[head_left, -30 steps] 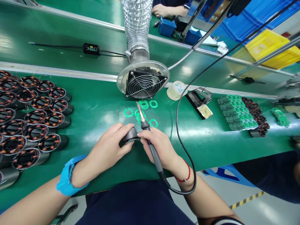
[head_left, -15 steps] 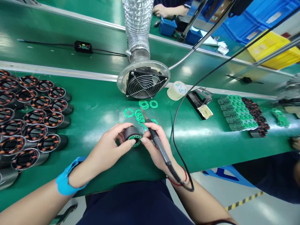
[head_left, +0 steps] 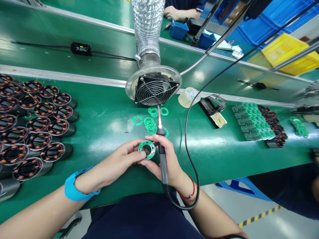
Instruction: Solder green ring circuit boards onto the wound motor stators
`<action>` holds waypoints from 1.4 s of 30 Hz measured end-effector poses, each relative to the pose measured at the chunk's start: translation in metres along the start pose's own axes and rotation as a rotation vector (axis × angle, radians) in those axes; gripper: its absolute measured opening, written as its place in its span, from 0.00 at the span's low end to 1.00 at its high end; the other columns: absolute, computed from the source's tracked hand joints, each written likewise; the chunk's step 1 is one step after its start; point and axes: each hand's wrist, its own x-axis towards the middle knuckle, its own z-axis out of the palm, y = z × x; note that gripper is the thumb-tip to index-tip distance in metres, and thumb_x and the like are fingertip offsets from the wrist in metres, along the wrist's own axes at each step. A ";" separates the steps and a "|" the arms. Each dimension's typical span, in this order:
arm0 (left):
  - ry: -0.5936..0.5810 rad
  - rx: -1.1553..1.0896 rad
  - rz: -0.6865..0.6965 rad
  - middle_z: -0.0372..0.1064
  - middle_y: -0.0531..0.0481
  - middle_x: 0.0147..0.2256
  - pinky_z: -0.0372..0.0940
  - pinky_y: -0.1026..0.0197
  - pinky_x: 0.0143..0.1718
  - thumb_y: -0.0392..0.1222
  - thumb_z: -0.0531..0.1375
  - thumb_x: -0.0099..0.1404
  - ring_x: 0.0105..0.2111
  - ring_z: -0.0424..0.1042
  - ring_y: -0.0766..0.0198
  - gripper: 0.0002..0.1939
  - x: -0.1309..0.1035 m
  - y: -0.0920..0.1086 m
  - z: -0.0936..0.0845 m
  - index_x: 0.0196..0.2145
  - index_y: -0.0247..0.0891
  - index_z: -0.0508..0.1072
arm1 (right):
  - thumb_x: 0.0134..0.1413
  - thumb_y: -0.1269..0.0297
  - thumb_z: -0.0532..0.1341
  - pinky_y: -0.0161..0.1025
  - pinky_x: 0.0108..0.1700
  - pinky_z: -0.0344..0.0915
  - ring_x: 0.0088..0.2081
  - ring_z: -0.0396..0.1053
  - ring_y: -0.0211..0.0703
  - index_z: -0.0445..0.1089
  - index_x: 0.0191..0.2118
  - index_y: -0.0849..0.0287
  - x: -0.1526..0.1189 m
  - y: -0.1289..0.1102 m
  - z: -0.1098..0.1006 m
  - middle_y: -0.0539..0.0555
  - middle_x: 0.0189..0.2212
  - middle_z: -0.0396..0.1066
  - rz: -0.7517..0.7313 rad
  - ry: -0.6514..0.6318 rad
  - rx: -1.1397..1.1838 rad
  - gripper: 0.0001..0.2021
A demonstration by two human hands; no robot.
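My left hand (head_left: 122, 156) is closed around a dark cylindrical motor part, mostly hidden behind the fingers. A green ring-shaped circuit board (head_left: 141, 146) sits on its end and faces up toward me, with my left thumb on its rim. In my right hand (head_left: 170, 161) lies a soldering iron (head_left: 163, 166), its tip pointing away over the bench. The right fingertips also touch the ring's right and lower side. Just beyond both hands, several loose green ring boards (head_left: 150, 124) lie on the green bench.
A round fan hood (head_left: 156, 91) hangs ahead. Rows of cylindrical motor parts (head_left: 40, 141) stand at left. To the right are a roll of tape (head_left: 189, 97), an iron stand (head_left: 211, 109) and stacked green boards (head_left: 253, 121). The iron's cable (head_left: 186, 139) loops beside my right hand.
The motor part has turned so its ring board faces up toward me and lies slightly further right. The soldering iron has swung more upright, its tip moving right, away from the loose boards.
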 end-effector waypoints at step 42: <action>0.801 0.634 0.247 0.68 0.53 0.26 0.64 0.57 0.35 0.41 0.62 0.54 0.27 0.68 0.65 0.12 0.051 0.131 -0.090 0.34 0.37 0.64 | 0.63 0.67 0.58 0.37 0.31 0.71 0.28 0.71 0.38 0.66 0.50 0.54 0.006 0.033 -0.023 0.49 0.29 0.70 0.115 0.455 0.045 0.11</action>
